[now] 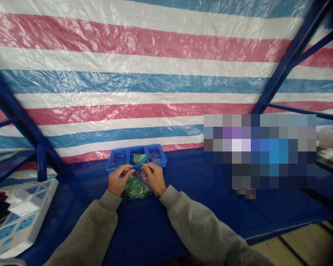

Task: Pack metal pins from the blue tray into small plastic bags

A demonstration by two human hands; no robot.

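Note:
My left hand and my right hand face each other just in front of a blue three-section tray. The fingertips of both are pinched together; whatever lies between them is too small to make out. Under and between the hands lies a loose pile of green pieces, mixed with clear plastic and thin metal-looking sticks. In the tray, the left section has a few thin metal pieces, the middle one a green packet, and the right one greyish clear-looking pieces.
White power strips with plugs and cables lie on the left of the blue table. Blue metal frame bars rise at both sides, before a striped plastic sheet. A pixelated patch hides the right part of the table.

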